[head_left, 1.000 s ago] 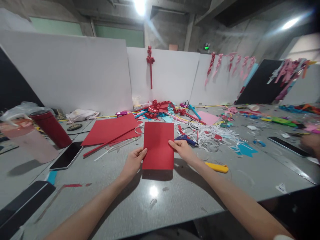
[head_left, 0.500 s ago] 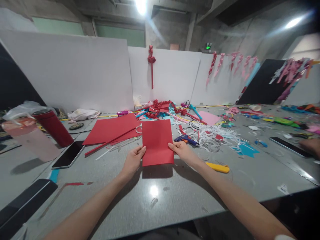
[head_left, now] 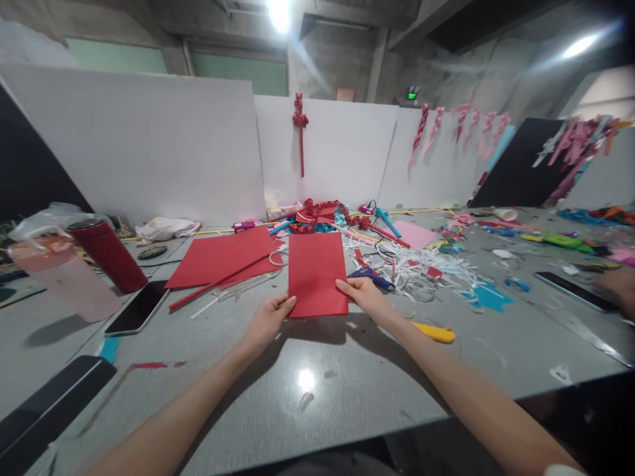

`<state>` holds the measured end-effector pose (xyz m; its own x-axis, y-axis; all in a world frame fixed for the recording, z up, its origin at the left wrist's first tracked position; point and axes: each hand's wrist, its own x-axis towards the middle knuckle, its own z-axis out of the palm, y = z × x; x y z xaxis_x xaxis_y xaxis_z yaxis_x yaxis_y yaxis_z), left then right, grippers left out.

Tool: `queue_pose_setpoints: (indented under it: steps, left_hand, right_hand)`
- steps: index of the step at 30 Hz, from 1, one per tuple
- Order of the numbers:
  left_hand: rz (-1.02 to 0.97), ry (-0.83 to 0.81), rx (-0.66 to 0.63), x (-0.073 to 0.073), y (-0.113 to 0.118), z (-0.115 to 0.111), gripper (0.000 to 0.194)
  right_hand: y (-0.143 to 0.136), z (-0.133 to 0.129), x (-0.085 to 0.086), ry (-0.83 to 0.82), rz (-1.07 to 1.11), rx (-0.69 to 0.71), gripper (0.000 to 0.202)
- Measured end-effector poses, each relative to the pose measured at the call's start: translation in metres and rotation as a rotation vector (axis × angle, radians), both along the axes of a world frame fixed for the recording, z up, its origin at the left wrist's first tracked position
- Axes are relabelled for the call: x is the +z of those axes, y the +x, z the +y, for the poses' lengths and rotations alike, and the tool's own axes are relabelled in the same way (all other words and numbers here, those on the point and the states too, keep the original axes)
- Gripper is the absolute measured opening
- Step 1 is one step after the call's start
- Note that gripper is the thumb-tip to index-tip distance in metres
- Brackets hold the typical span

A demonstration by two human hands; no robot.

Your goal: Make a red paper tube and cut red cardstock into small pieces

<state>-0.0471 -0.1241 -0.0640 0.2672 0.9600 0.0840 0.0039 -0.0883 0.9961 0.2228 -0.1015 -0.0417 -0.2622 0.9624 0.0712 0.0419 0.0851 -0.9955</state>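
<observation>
A rectangular piece of red paper (head_left: 317, 271) is held up above the grey table (head_left: 258, 396), and its shadow falls just below it. My left hand (head_left: 272, 316) pinches its lower left edge between thumb and fingers. On the opposite side, my right hand (head_left: 364, 294) grips the right edge a little higher up. Behind my left hand lies a larger red sheet (head_left: 218, 254) with a thin red stick (head_left: 223, 281) across it. A dark blue glue gun (head_left: 374, 277) rests just beyond my right hand.
At the left stand a pink bottle (head_left: 69, 277) and a red flask (head_left: 109, 254) beside a phone (head_left: 137, 309). White paper shreds (head_left: 421, 264) cover the right middle. A yellow tool (head_left: 434, 332) lies near my right forearm. Another person's hand (head_left: 615, 287) shows at the right edge.
The red paper has shifted slightly right, and its lower edge sits higher. Both hands have moved a little to the right with it, still holding its sides.
</observation>
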Motion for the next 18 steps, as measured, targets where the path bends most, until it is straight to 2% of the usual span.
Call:
queue_pose_setpoints:
  steps: [3, 7, 11, 16, 18]
  left_hand:
    - [-0.040, -0.002, -0.011, 0.002, -0.001, 0.001, 0.040]
    - [-0.049, -0.029, -0.012, 0.005, 0.001, 0.000, 0.040]
    - [-0.046, -0.057, 0.000, 0.000, 0.000, 0.003, 0.041]
    - [-0.052, -0.062, 0.029, -0.007, -0.005, 0.010, 0.040]
    - [-0.056, -0.054, 0.028, -0.006, -0.006, 0.011, 0.040]
  right_hand:
    - [0.002, -0.003, 0.002, -0.001, -0.137, 0.072, 0.056]
    - [0.004, -0.002, 0.000, 0.043, -0.235, 0.032, 0.062]
    - [0.003, 0.000, 0.000, 0.017, -0.199, 0.038, 0.062]
    - [0.003, -0.006, 0.012, -0.002, -0.159, 0.189, 0.054]
    - [0.003, -0.007, 0.015, 0.014, -0.181, 0.192, 0.052]
